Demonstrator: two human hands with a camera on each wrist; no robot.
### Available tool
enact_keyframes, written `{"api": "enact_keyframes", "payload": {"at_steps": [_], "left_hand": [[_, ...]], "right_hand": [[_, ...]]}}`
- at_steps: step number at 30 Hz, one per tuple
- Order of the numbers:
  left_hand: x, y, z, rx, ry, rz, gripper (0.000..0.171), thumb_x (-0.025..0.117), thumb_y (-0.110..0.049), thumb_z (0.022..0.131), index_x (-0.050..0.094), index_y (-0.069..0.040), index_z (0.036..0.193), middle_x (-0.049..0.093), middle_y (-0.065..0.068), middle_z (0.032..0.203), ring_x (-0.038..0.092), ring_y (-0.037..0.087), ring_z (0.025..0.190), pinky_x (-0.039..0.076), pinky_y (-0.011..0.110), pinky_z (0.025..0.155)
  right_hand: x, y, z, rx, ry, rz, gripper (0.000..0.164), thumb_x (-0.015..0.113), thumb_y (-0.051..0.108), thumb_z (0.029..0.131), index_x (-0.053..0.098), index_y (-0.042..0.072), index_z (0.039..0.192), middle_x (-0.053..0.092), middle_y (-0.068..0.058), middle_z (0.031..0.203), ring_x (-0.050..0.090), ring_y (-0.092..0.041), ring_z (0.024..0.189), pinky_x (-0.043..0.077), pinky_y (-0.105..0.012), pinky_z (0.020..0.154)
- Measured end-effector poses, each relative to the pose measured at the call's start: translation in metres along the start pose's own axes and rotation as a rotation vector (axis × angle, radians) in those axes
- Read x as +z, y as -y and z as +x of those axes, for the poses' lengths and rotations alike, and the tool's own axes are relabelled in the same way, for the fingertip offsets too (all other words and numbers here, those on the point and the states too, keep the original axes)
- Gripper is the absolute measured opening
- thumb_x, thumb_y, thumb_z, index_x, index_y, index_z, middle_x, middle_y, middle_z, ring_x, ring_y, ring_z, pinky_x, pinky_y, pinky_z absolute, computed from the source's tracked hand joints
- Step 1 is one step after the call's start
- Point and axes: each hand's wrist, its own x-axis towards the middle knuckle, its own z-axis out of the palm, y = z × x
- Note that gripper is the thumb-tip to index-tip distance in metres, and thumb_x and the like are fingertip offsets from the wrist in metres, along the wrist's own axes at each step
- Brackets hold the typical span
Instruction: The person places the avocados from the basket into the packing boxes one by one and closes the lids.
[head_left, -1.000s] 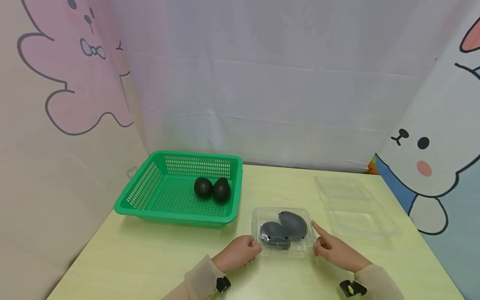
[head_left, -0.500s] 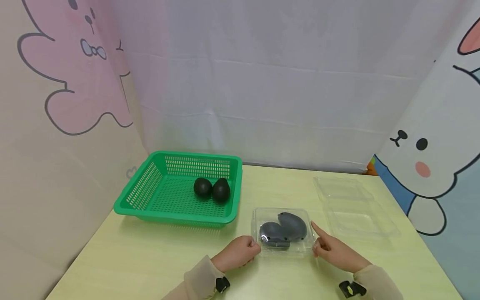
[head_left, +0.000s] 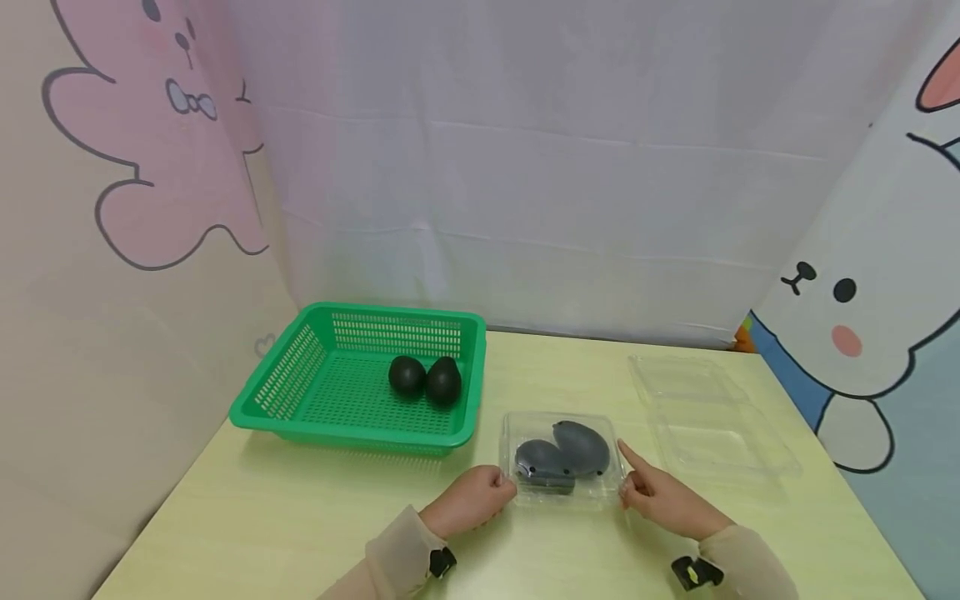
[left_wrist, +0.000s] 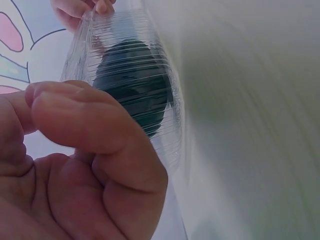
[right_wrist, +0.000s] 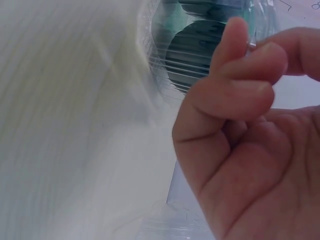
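A clear plastic clamshell box [head_left: 528,425] sits on the table in front of me, its lid over two dark avocados [head_left: 582,448] that look grey through the plastic. My left hand [head_left: 471,502] pinches the box's near left edge with curled fingers. At the right edge, my right hand [head_left: 671,502] grips with thumb and curled fingers while its index finger points forward along the side. The left wrist view shows the ribbed wall and an avocado [left_wrist: 132,80] behind it. In the right wrist view, fingers partly cover the box and an avocado [right_wrist: 192,55].
Left of the box stands a green plastic basket [head_left: 352,436] with two more dark avocados [head_left: 443,382] in its right part. Clear empty plastic boxes [head_left: 723,446] lie at the back right of the pale yellow table [head_left: 300,517]. Cartoon-printed curtains [head_left: 540,233] enclose the table.
The box, with both hands on its edges, has shifted slightly left and a little away from me in the last half second. The basket and its avocados stay put.
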Motion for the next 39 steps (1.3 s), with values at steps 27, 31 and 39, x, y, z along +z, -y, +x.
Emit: {"api": "enact_keyframes", "payload": {"at_steps": [27, 31, 39], "left_hand": [[-0.010, 0.002, -0.003, 0.070, -0.125, 0.171, 0.022, 0.056, -0.025, 0.094, 0.055, -0.009, 0.078, 0.050, -0.002, 0.069, 0.043, 0.011, 0.058, 0.035, 0.026, 0.052], [-0.013, 0.002, -0.004, 0.091, -0.145, 0.252, 0.022, 0.058, -0.029, 0.094, 0.060, -0.010, 0.084, 0.055, -0.003, 0.073, 0.046, 0.010, 0.060, 0.039, 0.027, 0.053], [-0.029, -0.003, -0.015, 0.165, -0.195, 0.297, 0.017, 0.058, -0.027, 0.096, 0.059, -0.013, 0.085, 0.048, -0.006, 0.064, 0.042, 0.007, 0.054, 0.038, 0.026, 0.051]], "right_hand": [[0.003, -0.001, 0.007, 0.005, -0.053, 0.023, 0.071, 0.046, 0.021, 0.102, 0.003, -0.002, 0.154, 0.062, -0.008, 0.088, 0.054, -0.021, 0.074, 0.043, -0.031, 0.062], [0.004, -0.002, 0.008, -0.008, -0.069, 0.031, 0.072, 0.046, 0.020, 0.102, 0.001, 0.000, 0.155, 0.063, -0.008, 0.088, 0.056, -0.021, 0.075, 0.045, -0.031, 0.063], [0.004, 0.000, 0.008, -0.025, -0.071, 0.025, 0.072, 0.045, 0.021, 0.103, 0.000, 0.000, 0.154, 0.063, -0.008, 0.089, 0.057, -0.022, 0.075, 0.045, -0.031, 0.063]]}}
